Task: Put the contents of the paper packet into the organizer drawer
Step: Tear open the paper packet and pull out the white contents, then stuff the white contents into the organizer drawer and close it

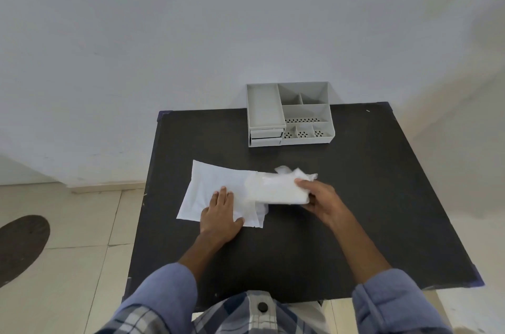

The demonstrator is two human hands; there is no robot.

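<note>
A white paper packet (210, 186) lies flat on the dark table (355, 210). My left hand (220, 213) presses down on its near edge, fingers spread. A white pad-like item in thin wrapping (276, 188) sticks out of the packet's right end, and my right hand (318, 198) grips its right end. The grey organizer (307, 112) stands at the table's far edge against the wall. Its two small drawers (265, 137) on the front left look shut.
The organizer has a long tray on the left and several small perforated compartments on the right. A white wall rises behind the table. Tiled floor with a dark round mat (21, 246) lies to the left.
</note>
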